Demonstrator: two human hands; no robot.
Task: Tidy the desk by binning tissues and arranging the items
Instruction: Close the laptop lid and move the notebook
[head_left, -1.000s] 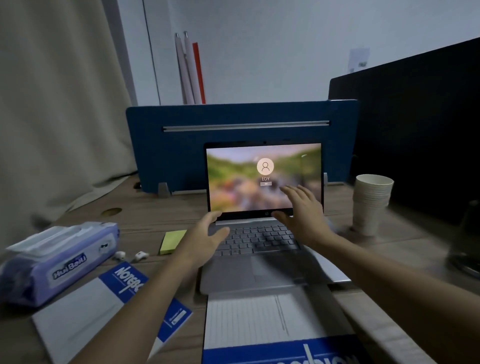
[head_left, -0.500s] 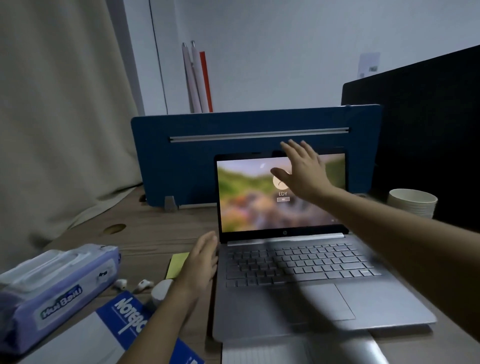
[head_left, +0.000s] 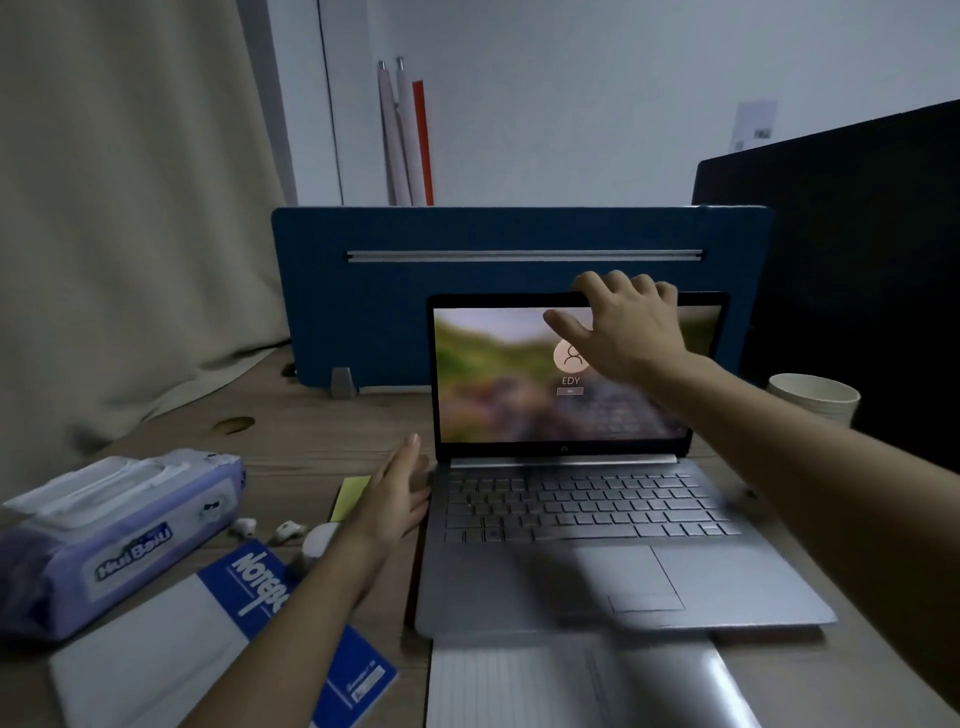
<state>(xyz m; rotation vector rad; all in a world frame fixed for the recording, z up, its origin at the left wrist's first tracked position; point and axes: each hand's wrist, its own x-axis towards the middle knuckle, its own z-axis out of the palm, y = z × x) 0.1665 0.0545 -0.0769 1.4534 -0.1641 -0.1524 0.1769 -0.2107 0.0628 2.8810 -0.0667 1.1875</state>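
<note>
curled over the top edge of the laptop (head_left: 571, 467) lid, the right hand (head_left: 623, 332) now grips the bezel, fingers behind and thumb on the screen; half a second ago it only reached, so closing the lid looks next. below and left of that grip, the left hand (head_left: 389, 504) lies flat and spread by the hinge corner, holding nothing, forearm stretched forward.
</note>
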